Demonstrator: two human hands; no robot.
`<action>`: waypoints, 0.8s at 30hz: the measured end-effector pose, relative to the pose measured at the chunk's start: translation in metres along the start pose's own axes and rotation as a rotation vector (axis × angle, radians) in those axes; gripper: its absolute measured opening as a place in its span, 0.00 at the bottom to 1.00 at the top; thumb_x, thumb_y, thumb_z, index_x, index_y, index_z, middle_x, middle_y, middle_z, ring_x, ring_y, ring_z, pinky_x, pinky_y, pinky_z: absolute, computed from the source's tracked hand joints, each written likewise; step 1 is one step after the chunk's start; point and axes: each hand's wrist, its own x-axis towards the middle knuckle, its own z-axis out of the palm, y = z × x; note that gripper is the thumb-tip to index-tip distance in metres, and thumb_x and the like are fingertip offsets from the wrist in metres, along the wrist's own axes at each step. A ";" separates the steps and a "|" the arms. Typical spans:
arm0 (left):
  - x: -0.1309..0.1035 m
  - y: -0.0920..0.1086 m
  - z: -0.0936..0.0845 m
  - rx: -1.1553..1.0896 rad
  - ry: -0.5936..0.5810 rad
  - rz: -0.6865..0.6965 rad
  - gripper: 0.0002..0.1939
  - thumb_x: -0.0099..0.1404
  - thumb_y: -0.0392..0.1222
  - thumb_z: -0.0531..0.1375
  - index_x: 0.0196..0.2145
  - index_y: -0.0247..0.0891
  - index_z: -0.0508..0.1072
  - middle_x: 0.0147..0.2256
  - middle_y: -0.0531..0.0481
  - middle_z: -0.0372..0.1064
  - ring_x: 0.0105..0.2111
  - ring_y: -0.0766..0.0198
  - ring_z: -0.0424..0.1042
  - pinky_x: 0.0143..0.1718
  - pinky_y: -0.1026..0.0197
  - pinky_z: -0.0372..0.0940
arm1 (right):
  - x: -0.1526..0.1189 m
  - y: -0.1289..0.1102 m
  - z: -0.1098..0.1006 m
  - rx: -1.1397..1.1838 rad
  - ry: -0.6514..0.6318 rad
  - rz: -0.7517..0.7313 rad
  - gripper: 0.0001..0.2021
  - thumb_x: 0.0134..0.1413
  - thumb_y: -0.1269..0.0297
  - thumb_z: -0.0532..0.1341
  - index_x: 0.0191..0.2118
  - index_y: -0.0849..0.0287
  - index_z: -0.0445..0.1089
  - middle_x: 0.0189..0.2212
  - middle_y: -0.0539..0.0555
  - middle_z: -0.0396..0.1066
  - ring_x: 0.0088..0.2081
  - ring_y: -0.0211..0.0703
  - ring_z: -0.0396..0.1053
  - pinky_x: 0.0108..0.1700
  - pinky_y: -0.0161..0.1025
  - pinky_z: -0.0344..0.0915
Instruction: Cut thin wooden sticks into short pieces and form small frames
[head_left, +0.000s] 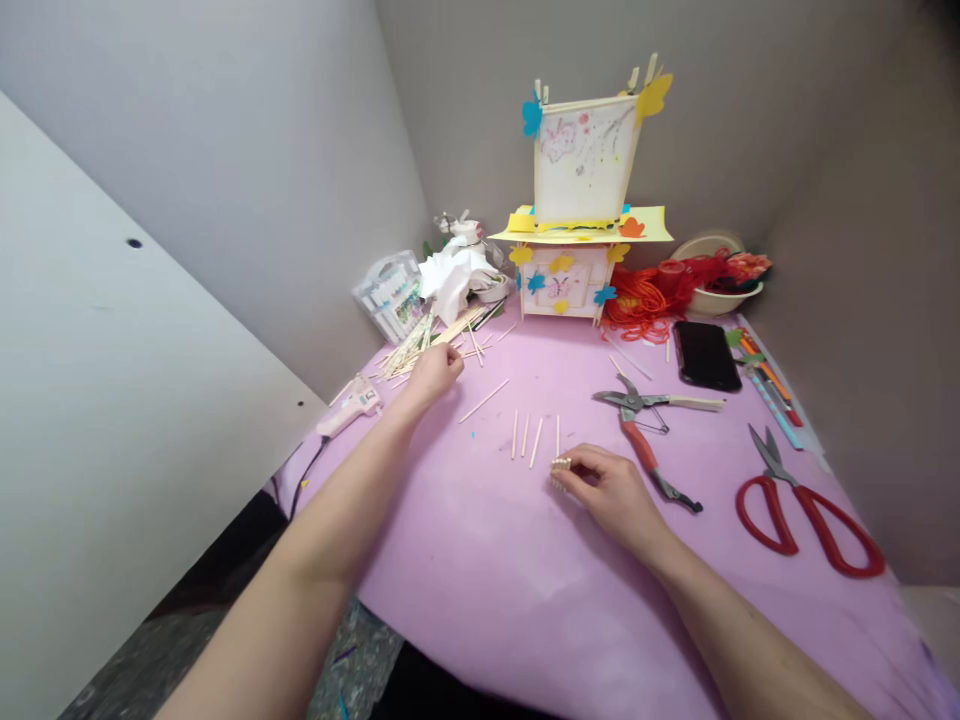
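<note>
My left hand (437, 372) is closed at the right side of a loose pile of thin wooden sticks (397, 358); what its curled fingers hold, if anything, is hidden. In a pinch, my right hand (609, 490) grips a small piece made of short wooden sticks set side by side (559, 470), low over the purple tabletop. Just beyond it lies a short cut stick (558, 432), with several more short sticks (526, 436) in a loose row to its left. A longer stick (484, 401) rests at a slant between my two hands.
Pruning shears (634, 400) lie open right of my right hand, with red-handled scissors (780, 480) farther right. A phone (707, 355), pens (772, 385) and red cord (641, 300) are behind. A decorated paper-and-stick lantern (566, 275) stands at the back. A glue gun (356, 400) lies left.
</note>
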 end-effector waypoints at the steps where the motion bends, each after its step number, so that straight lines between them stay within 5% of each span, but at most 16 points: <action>1: -0.015 0.007 -0.001 -0.085 0.020 0.022 0.08 0.59 0.35 0.52 0.32 0.34 0.71 0.32 0.45 0.73 0.31 0.62 0.70 0.35 0.62 0.64 | 0.000 -0.001 0.000 -0.003 0.002 -0.004 0.06 0.54 0.65 0.60 0.28 0.57 0.71 0.29 0.52 0.71 0.33 0.41 0.67 0.36 0.37 0.61; 4: -0.069 0.034 0.010 -0.731 -0.054 0.126 0.07 0.59 0.38 0.55 0.36 0.35 0.68 0.30 0.49 0.71 0.28 0.68 0.69 0.30 0.66 0.64 | 0.000 -0.002 0.000 -0.021 0.019 -0.005 0.05 0.53 0.66 0.60 0.28 0.58 0.71 0.28 0.52 0.71 0.32 0.41 0.67 0.35 0.37 0.61; 7: -0.115 0.061 0.031 -0.985 -0.162 0.138 0.12 0.58 0.39 0.60 0.40 0.35 0.69 0.31 0.50 0.71 0.30 0.67 0.70 0.33 0.65 0.65 | 0.001 -0.001 -0.001 -0.019 0.037 0.002 0.05 0.52 0.65 0.60 0.28 0.58 0.72 0.28 0.52 0.71 0.31 0.40 0.67 0.35 0.37 0.61; 11: -0.142 0.071 0.049 -0.860 -0.195 0.160 0.05 0.58 0.36 0.59 0.32 0.36 0.74 0.33 0.50 0.74 0.33 0.66 0.72 0.37 0.64 0.66 | 0.002 0.002 -0.002 0.013 0.034 0.018 0.06 0.52 0.63 0.61 0.31 0.59 0.73 0.29 0.52 0.72 0.31 0.40 0.68 0.34 0.36 0.62; 24: -0.149 0.071 0.062 -0.575 -0.192 0.305 0.07 0.62 0.37 0.59 0.36 0.42 0.77 0.34 0.52 0.76 0.34 0.64 0.73 0.41 0.62 0.66 | 0.000 0.000 -0.003 -0.003 0.021 0.015 0.08 0.53 0.62 0.60 0.31 0.59 0.74 0.29 0.53 0.73 0.32 0.40 0.68 0.36 0.37 0.64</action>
